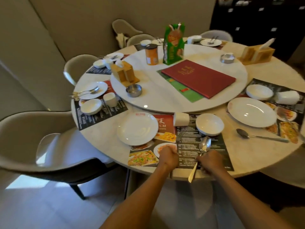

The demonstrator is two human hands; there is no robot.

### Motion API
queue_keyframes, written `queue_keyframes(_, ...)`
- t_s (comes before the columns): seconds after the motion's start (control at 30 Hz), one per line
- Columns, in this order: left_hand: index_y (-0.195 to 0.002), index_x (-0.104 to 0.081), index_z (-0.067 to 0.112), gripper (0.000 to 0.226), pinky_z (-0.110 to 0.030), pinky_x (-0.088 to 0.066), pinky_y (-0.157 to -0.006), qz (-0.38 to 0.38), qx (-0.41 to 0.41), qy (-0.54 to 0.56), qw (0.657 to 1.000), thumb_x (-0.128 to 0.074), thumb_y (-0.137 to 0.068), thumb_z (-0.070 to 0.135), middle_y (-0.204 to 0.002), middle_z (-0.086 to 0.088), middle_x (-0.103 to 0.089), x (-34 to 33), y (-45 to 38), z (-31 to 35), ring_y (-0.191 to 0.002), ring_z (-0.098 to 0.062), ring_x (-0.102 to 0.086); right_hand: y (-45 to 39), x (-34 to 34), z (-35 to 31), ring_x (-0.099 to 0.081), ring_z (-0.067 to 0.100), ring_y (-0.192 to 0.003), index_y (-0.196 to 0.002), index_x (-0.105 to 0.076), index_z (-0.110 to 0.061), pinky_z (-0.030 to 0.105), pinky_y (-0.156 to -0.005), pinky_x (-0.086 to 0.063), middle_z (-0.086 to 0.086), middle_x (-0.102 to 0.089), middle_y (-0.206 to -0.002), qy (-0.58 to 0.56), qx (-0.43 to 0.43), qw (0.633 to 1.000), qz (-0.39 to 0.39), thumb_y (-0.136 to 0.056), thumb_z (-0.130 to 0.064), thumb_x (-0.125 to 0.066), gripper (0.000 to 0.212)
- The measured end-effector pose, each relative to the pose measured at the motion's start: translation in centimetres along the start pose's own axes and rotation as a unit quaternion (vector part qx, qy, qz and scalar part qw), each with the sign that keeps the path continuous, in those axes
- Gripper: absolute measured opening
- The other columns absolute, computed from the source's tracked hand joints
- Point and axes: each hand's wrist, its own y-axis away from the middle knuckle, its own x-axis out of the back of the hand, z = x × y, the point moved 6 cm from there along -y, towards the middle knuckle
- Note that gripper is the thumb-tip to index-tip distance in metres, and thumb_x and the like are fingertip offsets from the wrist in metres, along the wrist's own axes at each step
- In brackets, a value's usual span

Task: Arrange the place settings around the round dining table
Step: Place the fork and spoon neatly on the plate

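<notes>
Gripping spoon (204,145), right hand (210,161) closed.

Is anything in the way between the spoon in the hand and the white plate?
Yes. The fork in the left hand stands between the spoon, held by the right hand, and the plate. Otherwise only flat placemat lies between.

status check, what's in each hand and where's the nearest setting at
Left hand shut on fork, right hand shut on spoon. Both over near placemat, between plate and bowl. Cup lying on its side.
</notes>
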Motion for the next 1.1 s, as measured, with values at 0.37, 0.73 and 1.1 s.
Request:
queue_keyframes(0.37,-0.093,-0.072,0.006,0.012,-0.033,-0.052,-0.084,0.134,0.062,0.077,0.986,-0.069,-0.085,0.014,-0.095,-0.007,-0.07,14.8,-3.3,-6.1,-0.089,-0.018,-0.063,3.5,-6.0,-5.9,-0.056,0.015,-0.04,-0.081,-0.063,-0.001,0.024,-0.039,-0.046,0.013,-0.063,-0.06,-0.017,0.11,0.987,-0.116,-0.083,-0.006,-0.069,0.008)
queue_keyframes(0.73,-0.1,-0.065,0.005,0.017,-0.03,-0.048,-0.086,0.078,0.087,0.05,0.992,-0.07,-0.085,0.011,-0.097,-0.007,-0.06,17.1,-7.5,-7.9,-0.094,-0.02,-0.056,4.1,-13.1,-15.8,-0.066,0.032,-0.072,-0.077,-0.065,-0.004,0.049,-0.068,-0.057,0.015,-0.066,-0.076,0.029,0.162,0.984,-0.062,-0.078,-0.01,-0.073,0.01)
queue_keyframes(1.1,-0.121,-0.054,0.003,0.04,-0.03,-0.051,-0.078,0.02,0.02,-0.101,0.994,-0.067,-0.083,0.005,-0.119,-0.017,-0.058,17.2,-8.7,-7.1,-0.104,-0.03,-0.062,2.7,-16.4,-19.0,-0.066,0.027,-0.083,-0.092,-0.069,-0.001,0.04,-0.075,-0.057,0.013,-0.068,-0.092,0.137,0.147,0.979,-0.033,-0.08,-0.013,-0.073,0.017)
